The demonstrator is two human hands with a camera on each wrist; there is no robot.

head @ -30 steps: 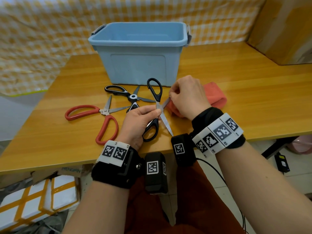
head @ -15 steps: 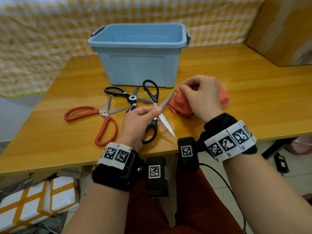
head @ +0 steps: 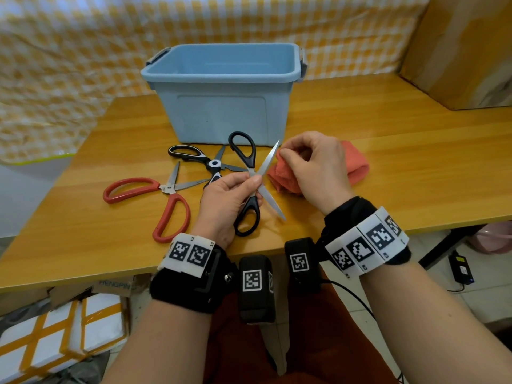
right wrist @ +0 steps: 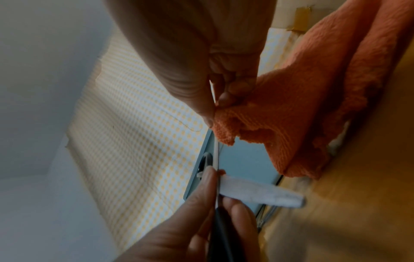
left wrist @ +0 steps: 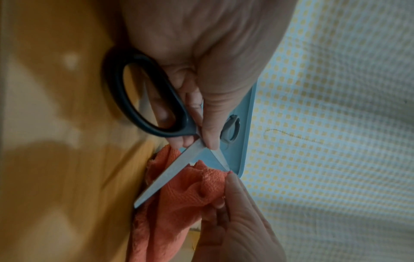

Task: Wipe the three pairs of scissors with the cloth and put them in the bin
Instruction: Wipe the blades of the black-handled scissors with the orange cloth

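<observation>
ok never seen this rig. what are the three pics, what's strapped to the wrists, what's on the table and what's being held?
There is no machine here: a person works with bare hands, and the black bands with printed square markers carry a small camera on each wrist. The wide picture comes from a camera on the head; the two close, tilted ones look along each hand.

On the wooden table stand a blue bin and, in front of it, red-handled scissors and black-and-grey scissors, both lying open.

The left hand holds the black-handled scissors near the pivot, blades spread. The right hand pinches the orange cloth round the tip of the upper blade; the rest of the cloth lies on the table.
</observation>
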